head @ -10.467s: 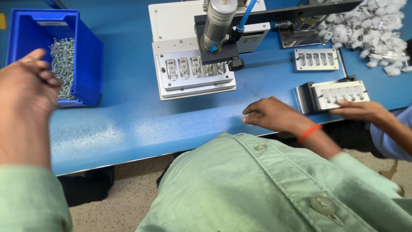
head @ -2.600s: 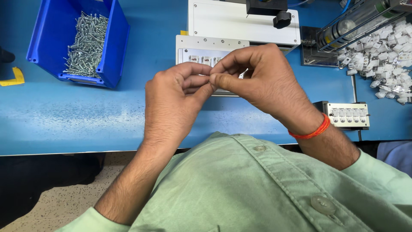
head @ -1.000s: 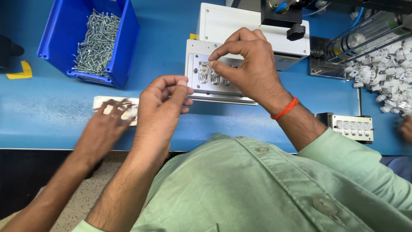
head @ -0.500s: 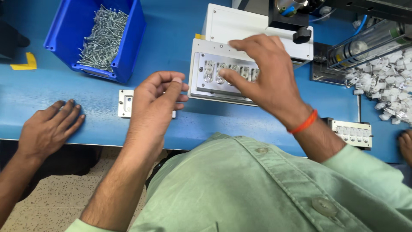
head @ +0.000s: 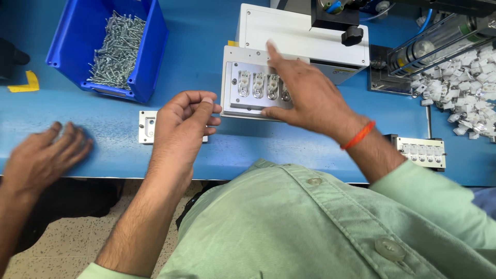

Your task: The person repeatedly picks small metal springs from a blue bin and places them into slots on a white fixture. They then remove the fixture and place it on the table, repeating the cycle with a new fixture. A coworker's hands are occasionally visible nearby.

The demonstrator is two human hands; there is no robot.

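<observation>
My right hand (head: 310,101) lies flat over the right side of a white fixture plate (head: 235,77), fingers spread, thumb on its front edge. The plate holds a row of small metal-and-white parts (head: 257,85) in its sockets. My left hand (head: 181,124) hovers just left of the plate, thumb and fingertips pinched together. Whether anything is between them is hidden. Under that hand lies a small metal holder (head: 148,126) on the blue table (head: 103,119).
A blue bin of screws (head: 120,46) stands at the back left. Another person's hand (head: 44,157) rests on the table's left edge. A white machine base (head: 299,33), a clear-cased tool (head: 439,44), loose white parts (head: 467,77) and a second holder (head: 423,153) are on the right.
My right hand has slid to the right over the plate, uncovering its left sockets. The other person's hand has drawn back from the small holder toward the table's edge.
</observation>
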